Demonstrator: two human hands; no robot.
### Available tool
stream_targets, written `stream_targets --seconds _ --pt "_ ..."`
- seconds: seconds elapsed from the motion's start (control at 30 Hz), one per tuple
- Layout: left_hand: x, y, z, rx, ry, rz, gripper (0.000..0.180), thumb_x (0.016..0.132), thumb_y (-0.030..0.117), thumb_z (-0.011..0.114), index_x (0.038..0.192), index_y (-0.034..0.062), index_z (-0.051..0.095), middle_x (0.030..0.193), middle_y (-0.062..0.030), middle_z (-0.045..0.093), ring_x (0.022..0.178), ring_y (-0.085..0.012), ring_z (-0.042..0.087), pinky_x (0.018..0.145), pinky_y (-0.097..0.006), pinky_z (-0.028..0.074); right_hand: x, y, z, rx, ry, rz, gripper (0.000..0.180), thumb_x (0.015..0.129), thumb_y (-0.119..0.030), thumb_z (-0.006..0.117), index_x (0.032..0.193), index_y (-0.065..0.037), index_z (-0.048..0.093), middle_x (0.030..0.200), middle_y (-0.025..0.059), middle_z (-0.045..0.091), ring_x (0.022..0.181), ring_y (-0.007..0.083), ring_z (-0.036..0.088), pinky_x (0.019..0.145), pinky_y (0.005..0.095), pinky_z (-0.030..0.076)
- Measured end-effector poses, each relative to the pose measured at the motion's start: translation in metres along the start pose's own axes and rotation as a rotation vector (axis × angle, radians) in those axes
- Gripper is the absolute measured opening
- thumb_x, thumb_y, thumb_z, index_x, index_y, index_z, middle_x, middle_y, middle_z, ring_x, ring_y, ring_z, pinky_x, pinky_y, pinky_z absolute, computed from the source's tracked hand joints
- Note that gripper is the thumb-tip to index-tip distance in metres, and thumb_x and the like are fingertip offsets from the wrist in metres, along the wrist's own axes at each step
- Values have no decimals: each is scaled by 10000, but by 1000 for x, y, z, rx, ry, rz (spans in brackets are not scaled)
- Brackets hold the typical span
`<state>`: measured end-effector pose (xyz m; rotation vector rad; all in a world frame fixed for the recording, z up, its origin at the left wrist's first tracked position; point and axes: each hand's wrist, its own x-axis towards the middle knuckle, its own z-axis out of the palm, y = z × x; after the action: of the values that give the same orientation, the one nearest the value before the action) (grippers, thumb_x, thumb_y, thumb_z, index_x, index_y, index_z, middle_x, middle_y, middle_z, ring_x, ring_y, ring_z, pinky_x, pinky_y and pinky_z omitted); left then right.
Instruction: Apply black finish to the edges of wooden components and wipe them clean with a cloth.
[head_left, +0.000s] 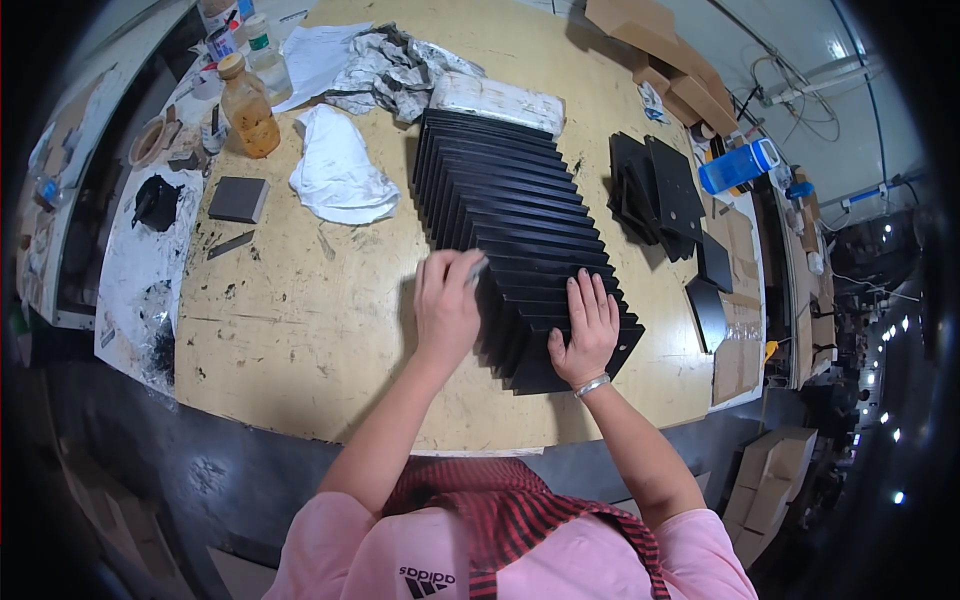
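Observation:
A long row of thin black panels [505,215] leans in overlapping steps across the middle of the table, against a whitish wrapped block [497,103] at the far end. My right hand [587,330] lies flat on the nearest panels, fingers stretched out. At the left edges of the row, my left hand [447,310] is closed, with a small grey piece [478,268] showing at its fingertips. What kind of piece it is cannot be made out, as the fingers cover most of it.
More black panels [655,190] are piled on the right, near a blue bottle [738,167] and cardboard [735,360]. White cloth [340,170], a grey block [238,199], a bottle of amber liquid [250,110] and crumpled dirty cloth [385,70] occupy the left and far side.

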<state>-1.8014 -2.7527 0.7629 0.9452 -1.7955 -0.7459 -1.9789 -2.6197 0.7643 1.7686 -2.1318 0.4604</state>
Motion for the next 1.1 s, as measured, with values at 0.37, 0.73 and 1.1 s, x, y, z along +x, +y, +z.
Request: stream_targets --seconds 0.37,0.73,1.1 --pt "15 -16 1 -9 -22 25 331 764 -74 601 1048 80 679 985 -105 576 929 -314 546 812 -405 462 0 -1 1 -14 -7 7 641 925 -487 408 1357 -32 539 1430 166 510 1332 357 467 1068 498 343" --pt "28 -24 -1 -25 -37 27 322 772 -77 592 1044 80 667 972 -100 598 930 -327 564 821 -407 467 2 -2 -3 -13 -18 20 644 930 -487 385 1356 -29 539 1427 172 509 1335 365 460 1074 499 335" --pt "41 -34 1 -23 -65 103 340 771 -89 601 1057 86 662 996 -103 590 883 -314 561 795 -395 466 3 -3 -4 -29 -32 18 653 949 -478 337 1347 -2 537 1410 199 519 1328 393 464 1072 507 340"
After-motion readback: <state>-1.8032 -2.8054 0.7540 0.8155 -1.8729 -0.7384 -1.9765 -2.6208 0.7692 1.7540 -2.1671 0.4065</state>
